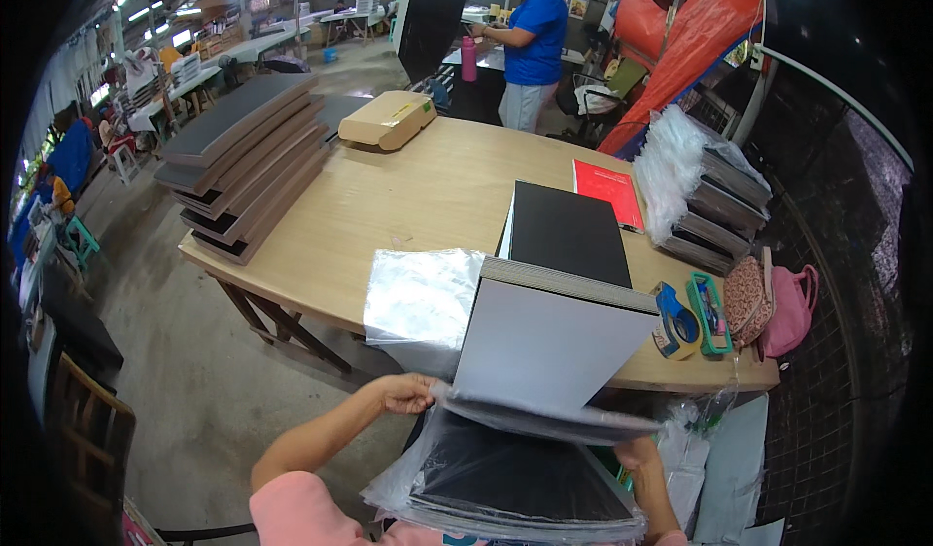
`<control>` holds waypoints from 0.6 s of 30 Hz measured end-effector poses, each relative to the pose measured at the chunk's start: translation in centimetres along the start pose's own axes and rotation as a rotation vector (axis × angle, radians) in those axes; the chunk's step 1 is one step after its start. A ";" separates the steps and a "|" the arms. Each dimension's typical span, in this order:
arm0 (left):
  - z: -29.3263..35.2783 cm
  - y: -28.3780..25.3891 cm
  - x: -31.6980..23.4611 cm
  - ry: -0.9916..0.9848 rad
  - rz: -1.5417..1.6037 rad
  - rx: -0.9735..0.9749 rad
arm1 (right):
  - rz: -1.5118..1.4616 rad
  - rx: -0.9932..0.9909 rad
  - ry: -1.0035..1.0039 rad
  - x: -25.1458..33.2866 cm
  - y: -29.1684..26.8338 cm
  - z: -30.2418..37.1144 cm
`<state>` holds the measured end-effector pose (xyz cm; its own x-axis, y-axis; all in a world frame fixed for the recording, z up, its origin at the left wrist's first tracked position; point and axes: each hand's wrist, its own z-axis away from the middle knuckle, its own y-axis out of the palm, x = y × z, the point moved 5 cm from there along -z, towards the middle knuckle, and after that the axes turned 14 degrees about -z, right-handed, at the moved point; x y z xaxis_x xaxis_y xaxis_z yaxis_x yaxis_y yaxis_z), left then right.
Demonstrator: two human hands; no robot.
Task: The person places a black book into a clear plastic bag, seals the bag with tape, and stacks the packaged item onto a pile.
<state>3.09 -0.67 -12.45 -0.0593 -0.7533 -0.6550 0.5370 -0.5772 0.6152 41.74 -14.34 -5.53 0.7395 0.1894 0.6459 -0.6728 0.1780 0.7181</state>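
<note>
In front of my body, a flat dark board in a clear plastic sleeve (pixel 554 422) is held nearly edge-on. My left hand (pixel 408 392) pinches a corner of the sleeve at its left end. At the other end my right hand (pixel 638 453) grips the sleeved board, its fingers partly hidden. Beneath lies a stack of black boards in clear plastic (pixel 515 478), close against me. Just beyond, a thick stack of boards (pixel 554 337) with a pale grey front face stands at the table's near edge. A black board (pixel 569 235) shows behind its top.
Clear plastic sleeves (pixel 423 298) hang over the edge of the wooden table (pixel 457 167). Thick dark slabs (pixel 243 157) are piled at left. A tan box (pixel 387 121), red booklet (pixel 609 194), blue tape dispenser (pixel 676 320), green tray (pixel 708 315) and bagged boards (pixel 709 201) lie around. A co-worker (pixel 535 45) stands beyond.
</note>
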 end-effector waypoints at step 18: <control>4.8 1.0 -4.6 0.045 -0.940 -0.444 | 1.040 0.254 -0.423 -9.8 -13.6 -4.2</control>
<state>-0.18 0.75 -6.70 -0.5875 -0.0419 -0.8081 0.5523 -0.7506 -0.3627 43.57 -14.52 -22.68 -0.1907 -0.2177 0.9572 -0.9735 -0.0832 -0.2128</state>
